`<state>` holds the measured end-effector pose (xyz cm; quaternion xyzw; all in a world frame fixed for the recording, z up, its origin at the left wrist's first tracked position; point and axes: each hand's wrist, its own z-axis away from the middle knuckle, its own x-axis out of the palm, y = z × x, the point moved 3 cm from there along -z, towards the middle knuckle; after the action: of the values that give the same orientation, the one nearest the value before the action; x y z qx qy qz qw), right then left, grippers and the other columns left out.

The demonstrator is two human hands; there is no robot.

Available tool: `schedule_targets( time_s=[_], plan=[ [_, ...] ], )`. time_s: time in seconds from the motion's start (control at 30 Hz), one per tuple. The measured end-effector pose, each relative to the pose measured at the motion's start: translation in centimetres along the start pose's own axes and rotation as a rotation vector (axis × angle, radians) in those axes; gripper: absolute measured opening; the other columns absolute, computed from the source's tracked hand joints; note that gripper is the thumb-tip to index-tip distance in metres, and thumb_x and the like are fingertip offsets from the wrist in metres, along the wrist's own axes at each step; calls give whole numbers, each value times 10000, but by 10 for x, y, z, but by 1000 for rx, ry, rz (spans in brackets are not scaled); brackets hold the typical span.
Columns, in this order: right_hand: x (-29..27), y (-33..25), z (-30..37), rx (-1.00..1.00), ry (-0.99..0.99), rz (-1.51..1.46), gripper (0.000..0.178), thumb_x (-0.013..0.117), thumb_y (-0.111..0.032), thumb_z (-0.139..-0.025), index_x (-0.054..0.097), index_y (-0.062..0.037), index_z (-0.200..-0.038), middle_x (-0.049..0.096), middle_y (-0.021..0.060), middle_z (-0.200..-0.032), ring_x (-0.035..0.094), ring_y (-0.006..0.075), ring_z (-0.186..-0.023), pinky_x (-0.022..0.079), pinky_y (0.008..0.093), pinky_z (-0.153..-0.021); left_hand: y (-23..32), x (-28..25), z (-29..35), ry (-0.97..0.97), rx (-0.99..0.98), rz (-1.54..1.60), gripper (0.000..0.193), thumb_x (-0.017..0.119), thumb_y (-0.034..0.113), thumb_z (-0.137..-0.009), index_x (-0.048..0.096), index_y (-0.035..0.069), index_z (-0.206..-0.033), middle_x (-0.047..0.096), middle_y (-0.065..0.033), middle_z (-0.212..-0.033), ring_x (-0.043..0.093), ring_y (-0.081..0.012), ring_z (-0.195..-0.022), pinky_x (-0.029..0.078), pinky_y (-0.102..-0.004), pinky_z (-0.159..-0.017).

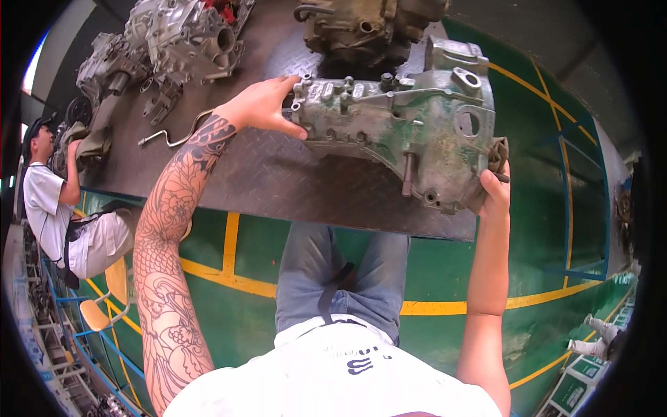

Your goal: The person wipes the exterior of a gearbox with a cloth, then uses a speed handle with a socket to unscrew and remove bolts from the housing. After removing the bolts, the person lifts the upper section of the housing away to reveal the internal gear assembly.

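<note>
Green floor (pixel 535 174) beyond tabletop (pixel 264 174) edge; metal casing (pixel 382 115) overhangs, hands (pixel 260 104) at ends.

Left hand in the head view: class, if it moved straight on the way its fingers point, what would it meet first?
The left end of the grey metal housing; the left hand seems to touch it, though depth is unclear.

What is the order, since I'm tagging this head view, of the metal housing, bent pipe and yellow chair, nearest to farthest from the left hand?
1. Metal housing: touching the left hand, to its right.
2. Bent pipe: on the table, left of the hand.
3. Yellow chair: off the table, lower left.
</note>
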<state>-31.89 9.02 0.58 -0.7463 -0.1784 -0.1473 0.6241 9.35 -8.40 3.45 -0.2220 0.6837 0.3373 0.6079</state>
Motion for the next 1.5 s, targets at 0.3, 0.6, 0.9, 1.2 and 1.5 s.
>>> schedule_targets(
  time_s=[0.3,0.6,0.9,1.2,1.5],
  plan=[
    [31,-11,-5,-110,43,243,812,849,-123,-725,522,81,-1439,635,160,-1360,618,247,-1250,472,388,-1090,8,15,2,304,152,-71,1211,912,664,-558,454,-57,-1415,611,-275,-1300,581,-438,-1223,416,-481,-1102],
    [14,0,1,-37,220,247,692,767,-22,-702,584,18,-1368,689,112,-1243,655,215,-1121,499,364,-1030,8,11,-6,178,78,143,1201,980,495,-524,429,-63,-1432,678,-283,-1142,639,-456,-1132,491,-482,-992],
    [14,-1,-3,-144,156,235,821,736,-6,-632,539,27,-1428,643,151,-1347,631,281,-1219,465,409,-1099,12,6,-3,182,58,222,1159,975,426,-535,424,3,-1463,655,-238,-1168,627,-423,-1118,473,-453,-995],
    [16,-4,-6,-138,56,225,831,720,-10,-642,513,44,-1445,620,153,-1384,589,278,-1281,427,400,-1129,11,7,-3,281,161,154,1137,978,454,-518,476,-43,-1409,708,-257,-1009,694,-441,-977,534,-450,-901],
    [15,-11,7,-208,78,289,980,916,-277,-712,437,26,-1511,589,173,-1413,594,313,-1287,453,435,-1132,25,32,53,606,33,136,1147,922,501,-689,355,28,-1567,452,-185,-1553,418,-382,-1441,303,-459,-1202]
  ],
)
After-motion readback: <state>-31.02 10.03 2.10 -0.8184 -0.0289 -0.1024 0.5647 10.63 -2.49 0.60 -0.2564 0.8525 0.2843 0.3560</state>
